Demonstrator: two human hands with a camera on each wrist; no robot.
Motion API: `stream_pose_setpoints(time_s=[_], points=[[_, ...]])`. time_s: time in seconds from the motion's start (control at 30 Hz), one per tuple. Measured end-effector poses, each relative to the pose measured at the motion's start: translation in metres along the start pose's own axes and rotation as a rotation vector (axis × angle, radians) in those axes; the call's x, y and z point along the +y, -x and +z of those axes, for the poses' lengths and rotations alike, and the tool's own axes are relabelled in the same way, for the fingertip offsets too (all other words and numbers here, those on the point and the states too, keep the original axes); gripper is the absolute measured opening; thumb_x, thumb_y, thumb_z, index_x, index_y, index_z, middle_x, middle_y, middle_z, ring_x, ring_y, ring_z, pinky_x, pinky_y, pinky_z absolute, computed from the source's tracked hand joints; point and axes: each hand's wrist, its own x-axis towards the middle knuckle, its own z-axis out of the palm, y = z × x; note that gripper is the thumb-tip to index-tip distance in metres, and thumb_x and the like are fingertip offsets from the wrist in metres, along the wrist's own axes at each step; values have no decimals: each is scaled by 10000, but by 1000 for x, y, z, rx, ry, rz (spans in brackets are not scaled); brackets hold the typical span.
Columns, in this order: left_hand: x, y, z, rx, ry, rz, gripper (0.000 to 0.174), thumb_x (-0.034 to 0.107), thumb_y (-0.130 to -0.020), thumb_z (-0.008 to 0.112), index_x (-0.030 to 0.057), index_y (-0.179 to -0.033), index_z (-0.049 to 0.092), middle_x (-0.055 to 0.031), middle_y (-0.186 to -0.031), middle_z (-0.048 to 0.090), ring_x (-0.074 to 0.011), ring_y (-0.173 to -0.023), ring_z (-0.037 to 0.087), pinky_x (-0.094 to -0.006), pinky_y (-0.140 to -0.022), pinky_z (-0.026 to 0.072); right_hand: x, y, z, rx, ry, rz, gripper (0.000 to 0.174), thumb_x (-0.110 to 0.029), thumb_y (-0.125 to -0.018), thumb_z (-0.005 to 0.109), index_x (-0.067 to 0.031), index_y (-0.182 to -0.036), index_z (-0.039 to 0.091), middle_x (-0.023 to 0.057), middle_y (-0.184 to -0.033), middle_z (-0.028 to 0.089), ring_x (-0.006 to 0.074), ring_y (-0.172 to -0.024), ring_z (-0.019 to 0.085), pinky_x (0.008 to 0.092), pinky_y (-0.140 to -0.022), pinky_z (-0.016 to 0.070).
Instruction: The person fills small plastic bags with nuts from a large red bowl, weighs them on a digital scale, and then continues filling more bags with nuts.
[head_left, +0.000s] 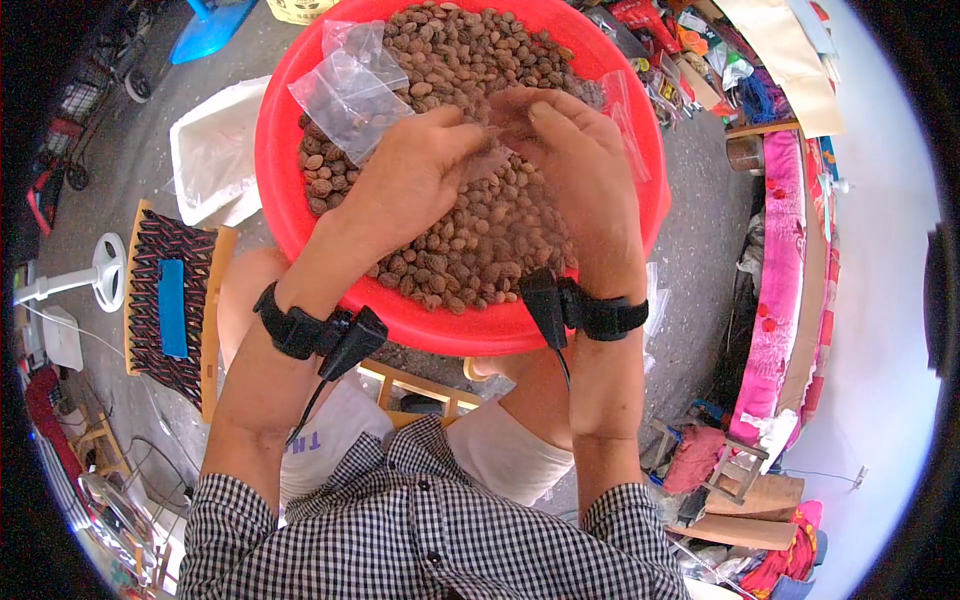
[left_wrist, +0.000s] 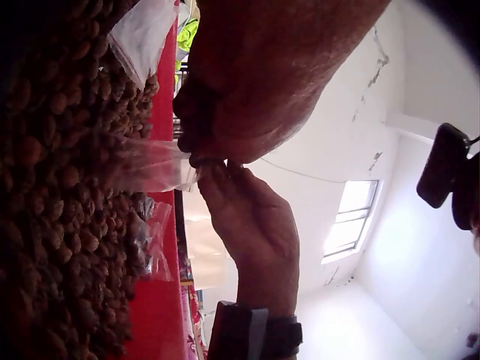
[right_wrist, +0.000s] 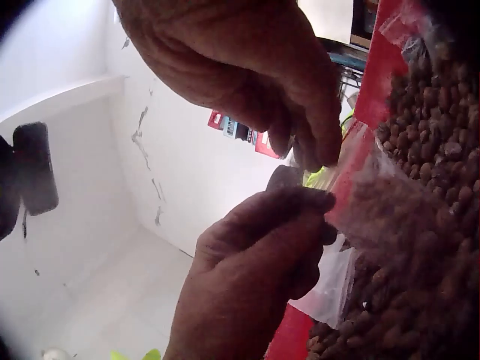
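Observation:
Over a red basin (head_left: pixel 285 215) of brown, wrinkled pits (head_left: pixel 480 235), my two hands meet at a small clear plastic bag (left_wrist: pixel 146 161). The left hand (head_left: pixel 420 170) pinches the bag's top edge between thumb and fingers. Facing it, the right hand (head_left: pixel 580 150) pinches the same edge, its fingertips close to the left ones. The bag hangs down toward the pits, which show through it in the right wrist view. More clear bags (head_left: pixel 350 90) lie on the pits at the basin's left side, and another clear bag (head_left: pixel 625 120) lies along the right rim.
Left of the basin stands a white foam box (head_left: pixel 215 150), with a woven-seat stool (head_left: pixel 170 300) nearer the body. The basin sits just in front of the person's knees. Pink cloth (head_left: pixel 785 270) and piled goods (head_left: pixel 690 60) line the right side.

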Motion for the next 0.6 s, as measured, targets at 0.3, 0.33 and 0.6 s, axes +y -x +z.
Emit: stream_pose_setpoints(time_s=[0.3, 0.33, 0.6], points=[[1, 0, -3, 7, 7, -5, 176, 58, -797, 602, 35, -963, 652, -198, -823, 559, -421, -783, 565, -478, -681, 456, -5, 6, -4, -11, 305, -175, 219, -99, -871, 533, 20, -996, 668, 50, -809, 667, 139, -755, 616, 280, -697, 494], [1, 1, -5, -18, -19, -20, 210, 33, -767, 601, 17, -974, 638, -201, -866, 567, -422, -830, 569, -471, -717, 460, -6, 7, -5, -49, 411, -204, 210, -93, -857, 549, 13, -994, 668, 70, -787, 675, 161, -736, 629, 295, -686, 500], [-8, 3, -11, -107, -146, -47, 230, 25, -746, 595, -13, -973, 606, -196, -919, 597, -406, -900, 587, -446, -760, 474, 13, 6, -10, -147, 970, -384, 205, -49, -772, 630, 22, -962, 656, 197, -866, 654, 288, -797, 646, 320, -741, 496]])
